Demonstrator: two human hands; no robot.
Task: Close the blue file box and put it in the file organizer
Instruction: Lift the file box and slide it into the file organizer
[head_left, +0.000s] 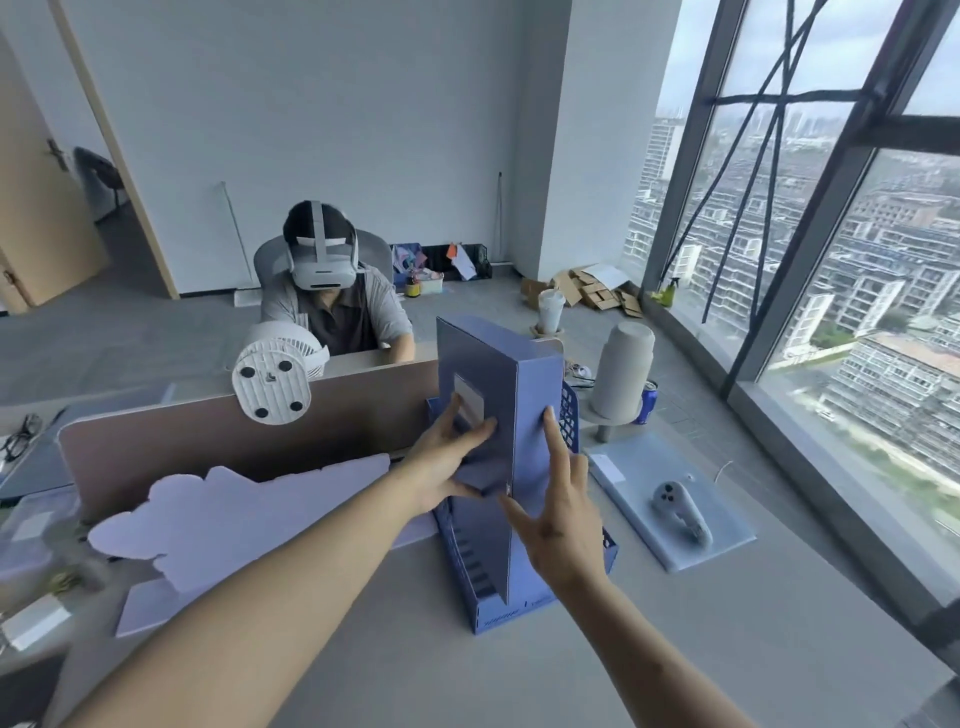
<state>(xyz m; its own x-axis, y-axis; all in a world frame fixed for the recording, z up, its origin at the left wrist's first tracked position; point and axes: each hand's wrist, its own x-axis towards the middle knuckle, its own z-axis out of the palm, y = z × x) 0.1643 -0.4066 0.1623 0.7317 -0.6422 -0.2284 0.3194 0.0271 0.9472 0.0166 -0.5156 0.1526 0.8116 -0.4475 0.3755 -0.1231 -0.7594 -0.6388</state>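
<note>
File box stood upright in the organizer, steadied by both hands.

The blue file box (530, 415) is seen closed and upright, its long axis vertical, its lower end set into the blue file organizer (524, 608) at the middle of the desk (675, 649). The left hand (441, 467) is pressed against the box's left face from about 9 o'clock, fingers spread over it and thumb hooked under a lower corner, so a loose hold is judged. The right hand (561, 519) is held open at about 5 o'clock of the box, only an extended fingertip touching the front edge. Both hands are equally near; the box is likely to need only a downward push to seat it. A pale label (470, 397) is carried on the left face, but no writing can be read there or on the organizer's front.
</note>
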